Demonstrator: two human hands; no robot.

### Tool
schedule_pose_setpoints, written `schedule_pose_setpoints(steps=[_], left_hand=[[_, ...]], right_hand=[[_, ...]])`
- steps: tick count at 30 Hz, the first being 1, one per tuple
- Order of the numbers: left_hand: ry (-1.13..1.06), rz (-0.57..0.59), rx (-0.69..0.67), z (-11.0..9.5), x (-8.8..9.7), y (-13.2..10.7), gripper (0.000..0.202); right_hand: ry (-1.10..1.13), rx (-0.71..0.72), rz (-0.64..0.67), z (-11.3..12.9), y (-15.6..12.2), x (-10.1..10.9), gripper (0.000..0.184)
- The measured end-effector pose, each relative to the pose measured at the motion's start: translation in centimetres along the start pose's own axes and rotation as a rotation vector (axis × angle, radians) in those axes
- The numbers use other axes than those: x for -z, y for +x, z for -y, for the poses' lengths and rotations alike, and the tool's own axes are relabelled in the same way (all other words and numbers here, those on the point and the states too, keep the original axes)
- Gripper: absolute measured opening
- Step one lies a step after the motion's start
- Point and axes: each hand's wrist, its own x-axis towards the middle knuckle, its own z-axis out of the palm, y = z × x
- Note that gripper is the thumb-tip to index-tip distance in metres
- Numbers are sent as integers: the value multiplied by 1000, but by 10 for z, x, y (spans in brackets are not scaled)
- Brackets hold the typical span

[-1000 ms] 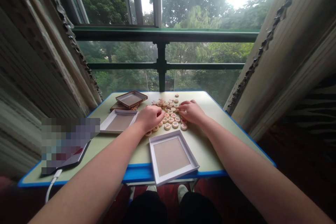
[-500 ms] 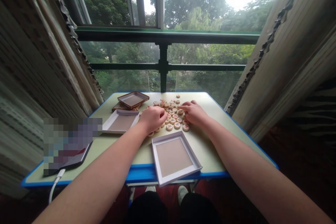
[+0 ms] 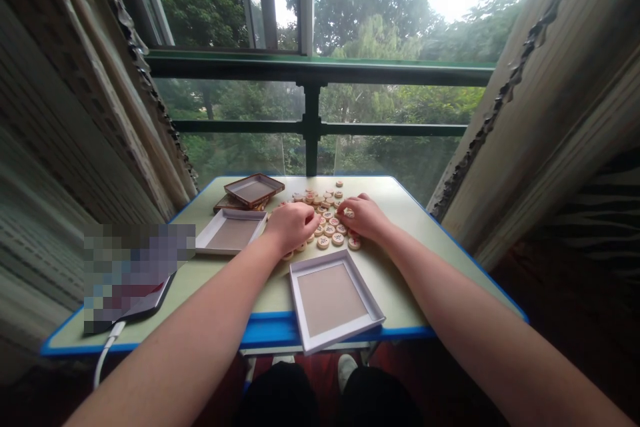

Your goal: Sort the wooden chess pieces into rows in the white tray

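Pale, round, wood-coloured pieces (image 3: 323, 241) lie clustered on the blue-edged, pale-green tabletop (image 3: 270, 295), between the bare left hand (image 3: 293, 224) and right hand (image 3: 366, 216), fingers curled on both; whether pinching any, I cannot tell

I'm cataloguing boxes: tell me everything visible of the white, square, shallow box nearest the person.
The white, square, shallow box looks like cardboard: low white walls around a beige floor. It lies open side up, askew, on the pale green, blue-edged table, its near left corner jutting past the front edge. Only the table visibly touches it.
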Motion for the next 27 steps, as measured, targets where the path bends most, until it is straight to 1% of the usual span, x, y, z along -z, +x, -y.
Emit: schedule_pose_setpoints(steps=[2,3,7,8,10,11,13,15,17,20,22,25,27], left_hand=[[27,-10,52,1,0,1,37],[45,-26,99,3,1,2,36],[114,-136,359,15,7,5,38],[119,-144,405,18,9,6,39],[110,-111,437,23,10,7,40],[96,-81,421,24,10,7,39],[56,-17,327,24,7,7,34],[5,33,193,23,2,6,28],[-38,74,120,22,-3,5,27],[-70,121,118,24,-8,5,26],[-72,137,123,28,-9,5,27],[-65,127,120,33,-8,6,29],[-83,110,128,35,-6,6,28]], right_hand=[[1,-21,-2,2,0,1,18],[5,-33,-5,2,0,1,19],[67,-104,-32,2,0,-1,26],[76,-111,-34,1,1,-2,27],[67,-78,-40,0,1,-3,26],[56,-54,-47,-1,1,-3,25],[31,-28,-60,-2,2,-3,26],[22,-51,-60,-2,1,-1,28],[26,-86,-57,-1,1,0,30],[48,-106,-69,-1,0,0,32],[58,-88,-54,-1,0,-2,31],[65,-53,-37,-1,-1,-3,28],[72,-50,-50,-2,-2,-2,27]])
